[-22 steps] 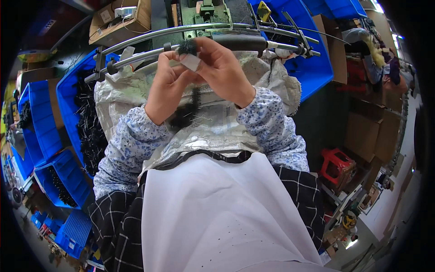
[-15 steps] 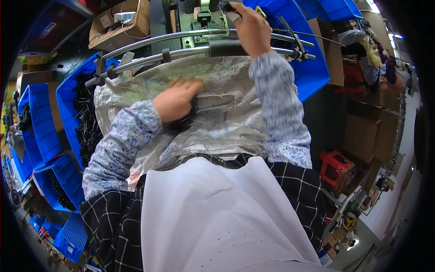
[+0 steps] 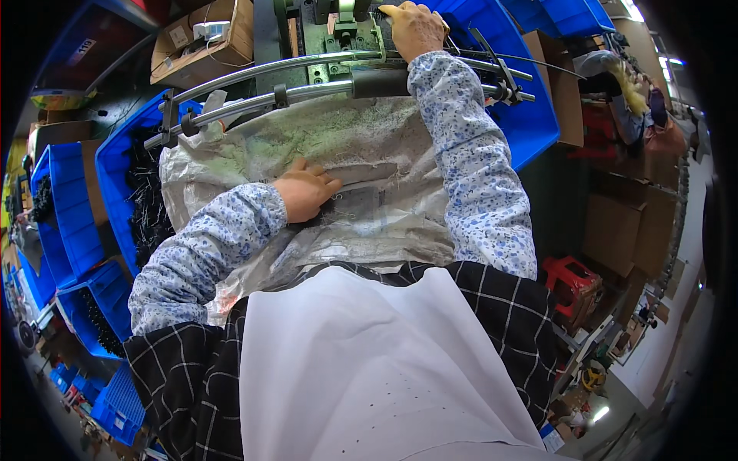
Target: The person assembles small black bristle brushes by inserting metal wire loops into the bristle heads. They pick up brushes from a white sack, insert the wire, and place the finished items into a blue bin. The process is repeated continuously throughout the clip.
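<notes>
My left hand rests low over the crumpled whitish woven sheet in front of me. Its fingers are stretched out and somewhat apart, and a little dark material shows beneath its edge. What lies under the palm is hidden. My right hand reaches past the metal rails to the right side of the green-grey press machine. Its fingers are bent, with a small dark bristly piece at the fingertips; its kind is unclear.
Two curved metal rails with a black sleeve cross before the machine. A blue bin with black pieces stands left, another blue bin right. A cardboard box is at the far left, a red stool at right.
My left hand has settled lower on the sheet, covering the dark toothed thing beside it. My right hand has moved farther away and slightly up, nearer the machine.
</notes>
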A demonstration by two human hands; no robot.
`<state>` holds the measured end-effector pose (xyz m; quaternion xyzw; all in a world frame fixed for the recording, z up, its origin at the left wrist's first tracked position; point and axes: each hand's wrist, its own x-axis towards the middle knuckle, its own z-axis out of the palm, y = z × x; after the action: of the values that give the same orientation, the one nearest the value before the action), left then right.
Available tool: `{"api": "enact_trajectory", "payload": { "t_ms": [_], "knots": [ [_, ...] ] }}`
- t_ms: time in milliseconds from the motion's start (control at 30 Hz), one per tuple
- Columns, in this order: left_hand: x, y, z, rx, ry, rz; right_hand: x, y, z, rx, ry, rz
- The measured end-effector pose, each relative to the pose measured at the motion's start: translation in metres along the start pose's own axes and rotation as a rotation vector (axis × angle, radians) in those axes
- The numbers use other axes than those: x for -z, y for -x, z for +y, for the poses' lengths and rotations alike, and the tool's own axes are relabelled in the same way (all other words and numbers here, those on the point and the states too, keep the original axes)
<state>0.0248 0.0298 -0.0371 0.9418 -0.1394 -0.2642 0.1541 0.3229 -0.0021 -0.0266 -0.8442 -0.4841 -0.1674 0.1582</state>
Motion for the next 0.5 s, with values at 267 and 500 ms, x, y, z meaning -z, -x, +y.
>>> {"api": "enact_trajectory", "payload": {
  "t_ms": [267, 500],
  "knots": [
    [0.006, -0.002, -0.002, -0.092, 0.256, -0.061, -0.01, -0.007, 0.014, 0.034, -0.066, -0.033],
    [0.048, 0.028, -0.006, -0.035, 0.511, 0.329, -0.001, 0.023, 0.023, -0.218, -0.046, -0.012]
  ]
}}
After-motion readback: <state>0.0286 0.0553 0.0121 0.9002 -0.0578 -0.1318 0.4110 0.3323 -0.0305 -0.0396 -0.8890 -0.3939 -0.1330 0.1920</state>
